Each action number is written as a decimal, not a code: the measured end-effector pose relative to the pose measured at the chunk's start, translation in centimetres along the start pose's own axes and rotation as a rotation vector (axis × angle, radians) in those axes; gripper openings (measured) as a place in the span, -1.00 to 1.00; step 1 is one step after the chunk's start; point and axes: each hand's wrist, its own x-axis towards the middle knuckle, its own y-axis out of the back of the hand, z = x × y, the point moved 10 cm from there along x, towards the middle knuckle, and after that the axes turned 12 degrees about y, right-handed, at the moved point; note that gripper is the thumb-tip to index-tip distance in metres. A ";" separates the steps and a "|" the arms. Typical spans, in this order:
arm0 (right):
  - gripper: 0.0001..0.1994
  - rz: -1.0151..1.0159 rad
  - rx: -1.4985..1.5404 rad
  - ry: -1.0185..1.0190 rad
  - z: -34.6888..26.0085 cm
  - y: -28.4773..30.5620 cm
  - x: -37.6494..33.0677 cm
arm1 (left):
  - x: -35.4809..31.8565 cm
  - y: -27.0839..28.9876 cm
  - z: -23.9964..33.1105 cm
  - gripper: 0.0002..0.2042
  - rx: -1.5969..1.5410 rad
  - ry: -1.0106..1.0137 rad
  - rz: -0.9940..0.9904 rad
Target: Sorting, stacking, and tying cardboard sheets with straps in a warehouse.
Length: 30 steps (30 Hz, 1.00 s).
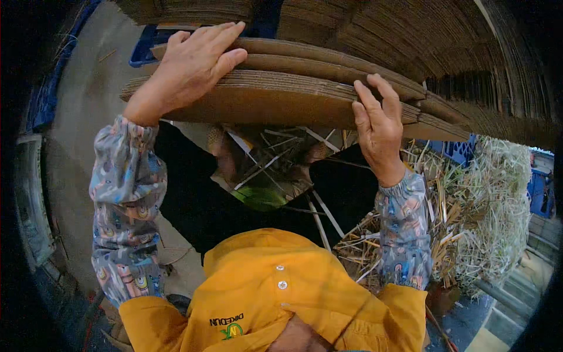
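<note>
My left hand [190, 64] lies flat on top of a stack of brown corrugated cardboard sheets [281, 97], fingers spread over its upper left edge. My right hand [378, 126] grips the front edge of the same stack, thumb under and fingers over it. The sheets lie flat and fanned, lifted in front of my chest. Both forearms wear grey patterned sleeves over a yellow shirt [275, 293]. Behind the held sheets stands a tall pile of more cardboard [446, 47].
Below the sheets is a dark bin or sack [275, 170] holding white strapping bands and scraps. A heap of pale strips and straw-like waste [487, 211] lies at the right. Concrete floor [88, 100] runs along the left, with a blue pallet [143, 50].
</note>
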 end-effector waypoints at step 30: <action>-0.87 -0.113 0.115 -0.098 -2.0 0.1 3.2 | 1.6 -1.3 -1.3 -0.49 -0.166 0.073 -0.005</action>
